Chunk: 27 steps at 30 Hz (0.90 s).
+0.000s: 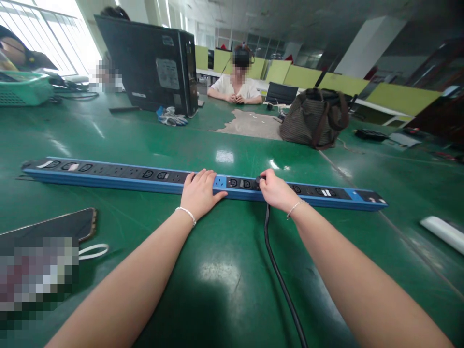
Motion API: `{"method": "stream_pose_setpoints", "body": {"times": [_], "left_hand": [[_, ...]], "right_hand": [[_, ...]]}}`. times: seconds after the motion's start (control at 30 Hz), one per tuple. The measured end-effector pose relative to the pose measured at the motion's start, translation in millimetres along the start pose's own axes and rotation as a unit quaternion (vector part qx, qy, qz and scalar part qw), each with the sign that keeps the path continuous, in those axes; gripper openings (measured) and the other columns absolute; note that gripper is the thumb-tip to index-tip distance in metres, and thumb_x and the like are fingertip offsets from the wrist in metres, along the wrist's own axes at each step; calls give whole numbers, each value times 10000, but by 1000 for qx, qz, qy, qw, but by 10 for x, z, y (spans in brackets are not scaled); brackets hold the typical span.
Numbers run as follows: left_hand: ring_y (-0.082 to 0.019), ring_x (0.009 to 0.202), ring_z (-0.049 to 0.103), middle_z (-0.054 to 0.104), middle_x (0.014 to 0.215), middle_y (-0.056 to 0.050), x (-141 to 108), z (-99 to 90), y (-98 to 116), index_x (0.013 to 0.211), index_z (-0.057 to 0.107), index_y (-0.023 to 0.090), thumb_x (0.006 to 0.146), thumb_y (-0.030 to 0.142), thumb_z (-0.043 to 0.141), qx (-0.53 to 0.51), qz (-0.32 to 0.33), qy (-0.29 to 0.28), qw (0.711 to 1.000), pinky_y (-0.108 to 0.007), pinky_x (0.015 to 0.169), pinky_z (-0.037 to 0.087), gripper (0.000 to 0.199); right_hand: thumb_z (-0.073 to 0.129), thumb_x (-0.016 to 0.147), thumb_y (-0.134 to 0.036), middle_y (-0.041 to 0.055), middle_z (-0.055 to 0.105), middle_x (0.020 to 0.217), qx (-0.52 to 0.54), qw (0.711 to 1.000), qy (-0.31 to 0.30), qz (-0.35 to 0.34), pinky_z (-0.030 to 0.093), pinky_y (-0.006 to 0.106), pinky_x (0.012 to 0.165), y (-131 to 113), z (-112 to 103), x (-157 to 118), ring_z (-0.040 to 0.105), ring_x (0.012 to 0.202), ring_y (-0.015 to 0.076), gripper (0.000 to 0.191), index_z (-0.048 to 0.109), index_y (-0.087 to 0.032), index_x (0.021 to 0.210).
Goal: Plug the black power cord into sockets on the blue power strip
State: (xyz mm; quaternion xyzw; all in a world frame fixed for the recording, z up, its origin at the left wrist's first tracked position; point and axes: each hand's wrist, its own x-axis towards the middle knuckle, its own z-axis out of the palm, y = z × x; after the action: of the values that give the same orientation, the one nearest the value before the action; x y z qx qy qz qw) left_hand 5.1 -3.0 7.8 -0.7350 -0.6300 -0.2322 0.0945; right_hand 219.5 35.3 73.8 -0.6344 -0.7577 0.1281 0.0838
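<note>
A long blue and black power strip (170, 183) lies crosswise on the green table. My left hand (201, 193) rests on top of it left of the middle, fingers over the far edge and thumb stretched to the right beside a blue socket. Right of the middle, my right hand (273, 189) is closed round a black plug (258, 180) at the strip's sockets. From below that hand a black cable (277, 270) runs down towards the bottom of the view. Whether the plug sits fully in a socket is hidden by the fingers.
Behind the strip stand a black computer case (148, 65), gloves (172, 116) and a dark bag (314, 118). A phone (50, 224) lies at the left, a white object (444, 232) at the right. A person (237, 87) sits across the table. A green basket (25, 89) is far left.
</note>
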Motion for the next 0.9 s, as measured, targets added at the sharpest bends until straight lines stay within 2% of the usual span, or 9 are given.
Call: {"method": "stream_pose_setpoints", "body": {"times": [0.2,0.43,0.67,0.9], "left_hand": [[-249,1262,418,547,1304,-106,-3,-8,1,1238,489,165,786,575,520,3,0,7,1000,-416,1067,240,611],[-246,1268,408,536,1317,-98,-3,-8,4,1241,486,171,789,583,516,9,0,2,1000,-414,1060,251,613],[-246,1259,414,540,1309,-101,-3,-6,8,1234,488,176,790,581,516,9,2,5,1000,-413,1054,251,602],[-239,1262,409,537,1315,-95,-5,-5,16,1246,482,174,786,579,523,14,-4,4,1000,-409,1060,247,613]], "right_hand": [[282,898,-282,163,675,856,-21,1000,2,20,434,320,697,17,82,-26,642,785,258,399,407,-88,1224],[310,877,-379,205,649,950,-130,990,-11,55,444,424,751,-117,39,10,636,867,326,408,465,-122,1153],[256,895,-382,199,648,929,-160,985,-22,54,457,423,732,-135,44,18,641,852,314,420,451,-133,1171],[284,888,-366,198,644,951,-190,980,-51,32,457,417,720,-151,21,79,639,867,319,398,458,-148,1173]]}}
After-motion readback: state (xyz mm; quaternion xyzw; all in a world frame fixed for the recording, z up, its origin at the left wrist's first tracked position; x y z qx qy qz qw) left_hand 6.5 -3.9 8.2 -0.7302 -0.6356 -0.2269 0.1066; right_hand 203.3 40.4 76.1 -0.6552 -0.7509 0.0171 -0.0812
